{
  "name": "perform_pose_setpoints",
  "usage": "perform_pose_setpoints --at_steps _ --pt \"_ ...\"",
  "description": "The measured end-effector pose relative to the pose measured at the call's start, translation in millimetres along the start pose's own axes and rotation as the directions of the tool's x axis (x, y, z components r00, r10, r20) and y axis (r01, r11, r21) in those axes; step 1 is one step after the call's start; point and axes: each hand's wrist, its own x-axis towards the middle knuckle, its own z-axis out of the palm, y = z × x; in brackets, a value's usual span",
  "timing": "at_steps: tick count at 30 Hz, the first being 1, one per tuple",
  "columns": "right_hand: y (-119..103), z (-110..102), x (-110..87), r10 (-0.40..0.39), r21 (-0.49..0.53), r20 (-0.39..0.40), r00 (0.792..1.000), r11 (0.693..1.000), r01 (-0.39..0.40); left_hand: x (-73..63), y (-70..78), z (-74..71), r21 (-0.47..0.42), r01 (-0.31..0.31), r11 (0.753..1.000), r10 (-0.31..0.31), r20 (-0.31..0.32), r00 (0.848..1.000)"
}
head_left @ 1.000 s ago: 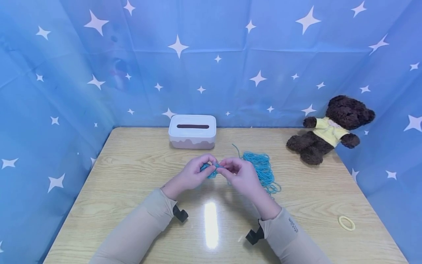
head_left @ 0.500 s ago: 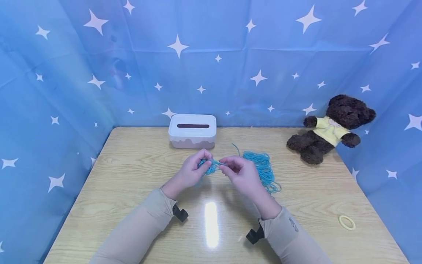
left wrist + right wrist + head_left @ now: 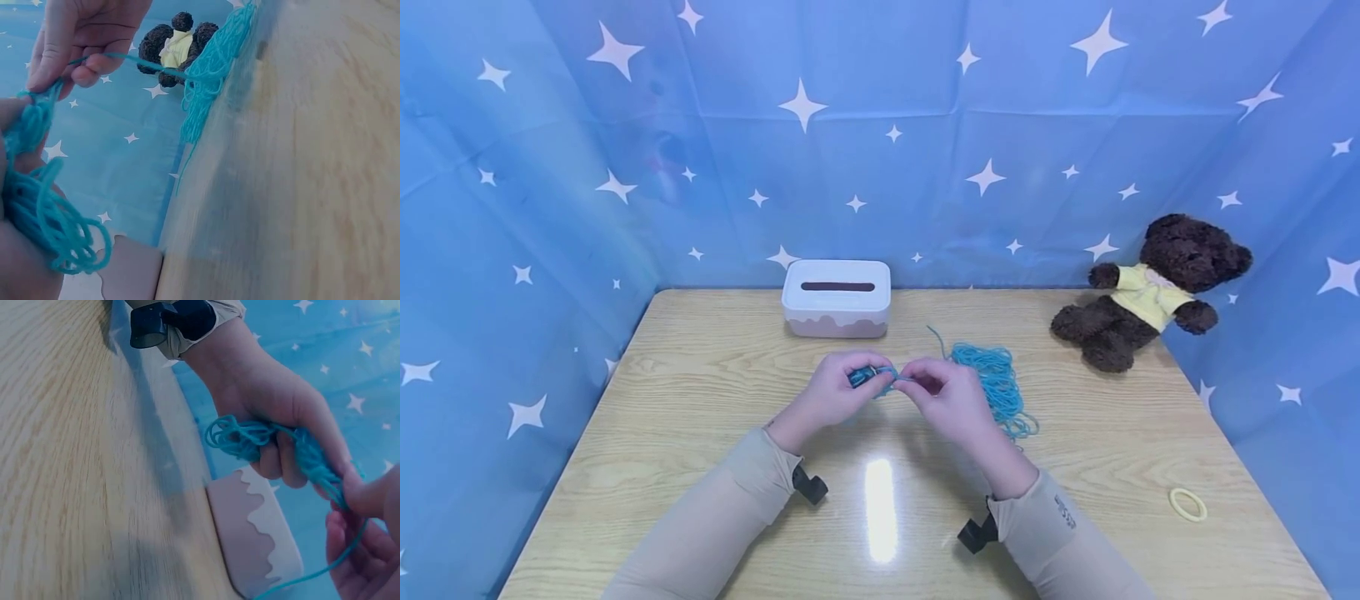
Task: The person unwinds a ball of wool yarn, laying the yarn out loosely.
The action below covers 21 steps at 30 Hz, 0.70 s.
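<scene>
Head view: 2 hands, both on yarn, mid-table. Left hand (image 3: 827,396) curled round 1 small blue yarn bundle (image 3: 860,377). Right hand (image 3: 951,400) pinching yarn at the bundle's right end, thumb to finger, so narrow. 1 loose yarn pile (image 3: 990,379) on the table (image 3: 700,358), just beside the right hand, 1 loose end sticking out at its far side. Also on the table: 1 slotted tissue box (image 3: 837,323) near the far edge, 1 brown teddy bear (image 3: 1150,296) in 1 yellow shirt, tilted, far right corner; 1 pale yellow ring (image 3: 1195,520) near right. 2 beige sleeves (image 3: 715,517), 1 black wrist mount at each cuff.

Left wrist view: bundle in the left hand, several loops spilling out; too tangled to count. 1 yarn strand (image 3: 147,63) runs from the right hand's fingers to the pile. Bear behind, box corner at bottom.

Right wrist view: same bundle, loops out one side of the left fist. Right thumb at its other end, 1 strand trailing past the box.
</scene>
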Motion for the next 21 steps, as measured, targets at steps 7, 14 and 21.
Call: perform_pose_setpoints --at_steps 7,14,21 --pt "0.3 -4.3 -0.2 -0.021 0.116 0.061 0.998 0.993 0.013 -0.7 6.8 3.2 -0.025 -0.007 1.0 0.006 -0.023 1.0" --pt "-3.1 -4.1 -1.0 0.093 0.176 0.091 0.991 0.978 -0.108 -2.6 7.6 0.7 -0.052 0.025 0.998 -0.028 -0.055 0.998" --pt "-1.6 -3.5 -1.5 0.07 0.243 0.067 0.995 0.966 -0.084 -2.3 9.5 3.4 -0.063 -0.002 0.998 -0.003 -0.083 0.997"
